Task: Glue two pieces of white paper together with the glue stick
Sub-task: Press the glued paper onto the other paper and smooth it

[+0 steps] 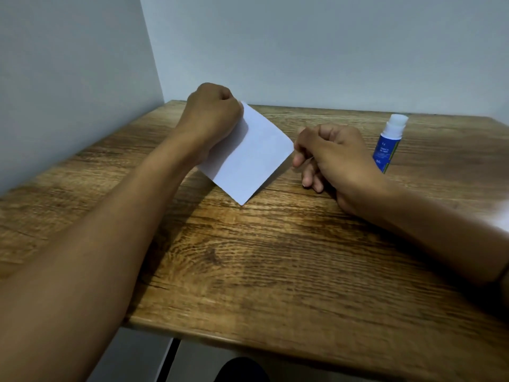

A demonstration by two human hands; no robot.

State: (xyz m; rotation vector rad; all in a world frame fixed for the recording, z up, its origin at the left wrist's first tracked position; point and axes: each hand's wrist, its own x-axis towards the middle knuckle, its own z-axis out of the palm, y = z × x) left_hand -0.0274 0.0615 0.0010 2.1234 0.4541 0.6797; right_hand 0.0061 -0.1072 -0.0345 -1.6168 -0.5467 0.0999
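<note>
Holding a white paper square (245, 154) just above the wooden desk (275, 257), left hand (213, 114) fisted on its far corner, right hand (330, 158) pinching its right corner, uncapped glue stick (388, 142) upright beside the right hand

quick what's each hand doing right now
Left hand: closed, pinching the white paper's far corner.
Right hand: closed, gripping the paper's right corner.

A white paper (248, 153) square lay turned like a diamond on the wooden worktop (275, 257). Well to its right a blue-labelled glue stick (388, 143) stood uncapped, white glue showing on top.
</note>
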